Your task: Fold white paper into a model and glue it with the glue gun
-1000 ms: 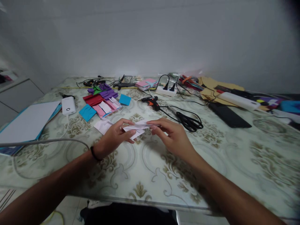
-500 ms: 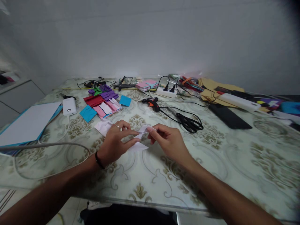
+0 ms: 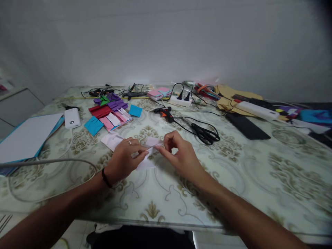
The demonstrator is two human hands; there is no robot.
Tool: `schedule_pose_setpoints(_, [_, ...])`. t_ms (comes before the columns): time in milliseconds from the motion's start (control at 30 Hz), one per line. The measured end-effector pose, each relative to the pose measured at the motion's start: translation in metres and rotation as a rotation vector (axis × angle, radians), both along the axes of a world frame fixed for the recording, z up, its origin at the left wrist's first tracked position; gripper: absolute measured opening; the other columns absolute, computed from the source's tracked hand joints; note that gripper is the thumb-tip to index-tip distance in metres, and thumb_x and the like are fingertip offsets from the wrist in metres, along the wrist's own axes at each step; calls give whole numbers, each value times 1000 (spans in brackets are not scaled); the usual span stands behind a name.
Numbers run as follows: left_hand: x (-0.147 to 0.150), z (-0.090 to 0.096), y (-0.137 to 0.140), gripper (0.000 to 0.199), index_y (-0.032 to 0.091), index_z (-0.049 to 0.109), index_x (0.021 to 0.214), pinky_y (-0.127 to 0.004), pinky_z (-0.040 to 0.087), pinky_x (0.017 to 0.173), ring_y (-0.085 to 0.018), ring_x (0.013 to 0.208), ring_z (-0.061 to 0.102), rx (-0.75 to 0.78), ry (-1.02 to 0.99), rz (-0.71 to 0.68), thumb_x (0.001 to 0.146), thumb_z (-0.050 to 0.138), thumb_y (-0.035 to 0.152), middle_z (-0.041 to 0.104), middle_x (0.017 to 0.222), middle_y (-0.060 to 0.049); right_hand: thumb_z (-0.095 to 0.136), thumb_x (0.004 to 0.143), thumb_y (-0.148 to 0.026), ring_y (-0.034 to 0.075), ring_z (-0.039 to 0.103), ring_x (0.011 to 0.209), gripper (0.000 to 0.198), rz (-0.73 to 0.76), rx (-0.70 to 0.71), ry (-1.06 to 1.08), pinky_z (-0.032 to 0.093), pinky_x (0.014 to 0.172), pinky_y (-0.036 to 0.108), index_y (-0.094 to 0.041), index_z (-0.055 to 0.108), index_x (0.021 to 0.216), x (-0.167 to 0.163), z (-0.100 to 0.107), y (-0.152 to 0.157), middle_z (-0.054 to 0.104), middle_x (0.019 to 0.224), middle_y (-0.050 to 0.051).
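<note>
Paper (image 3: 146, 163) we are holding over the table (image 3: 155, 193) is sitting between our left hand (image 3: 126, 155) and right hand (image 3: 183, 157), both clamping it thumb to fingers, nearer us than the glue gun (image 3: 165, 113), while a ring (image 3: 130, 142) is circling one left finger.

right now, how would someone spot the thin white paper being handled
Over the pale flower-patterned table, find the left hand and right hand nearly meeting. Between them is the thin white paper; unlike the folded white paper beyond the left hand, it is held.
</note>
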State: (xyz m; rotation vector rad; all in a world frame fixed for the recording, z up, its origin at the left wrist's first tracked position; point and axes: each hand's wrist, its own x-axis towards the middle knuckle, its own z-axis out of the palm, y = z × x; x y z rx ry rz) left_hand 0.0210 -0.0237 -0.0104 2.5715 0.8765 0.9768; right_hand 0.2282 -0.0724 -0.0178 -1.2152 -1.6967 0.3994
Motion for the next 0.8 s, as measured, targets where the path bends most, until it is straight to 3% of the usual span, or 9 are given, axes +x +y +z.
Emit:
schedule_pose_setpoints(100, [1,0,-1,10,18,74,78,-27,44,64,-14,65,59,-66,4,-38,85,70,11,65,65,1,65,92,-20,20,54,86,10,57,275,-230,47,75,34,-21,60,100,-4,1,-2,59,93,6])
schedule_pose_setpoints(167, [2,-1,-2,14,17,70,72,-27,45,65,-14,66,59,-57,-3,-62,84,68,9,65,64,1,64,92,-19,24,52,96,10,77,341,-334,46,84,40,-21,64,102,-7,2,-3,60,102,9])
schedule_pose_setpoints(333, [2,-5,-3,12,17,68,76,-32,48,76,-18,77,63,56,-16,-109,85,66,9,71,77,-2,64,92,-19,26,51,102,2,128,336,-386,44,91,45,-20,66,93,-6,2,-3,65,106,9])
schedule_pose_setpoints(800, [0,3,-3,14,18,65,79,-34,46,79,-17,79,62,-37,19,-231,89,61,9,70,80,-2,65,92,-19,26,50,107,3,246,278,-384,42,94,47,-20,67,90,7,7,2,69,109,9])
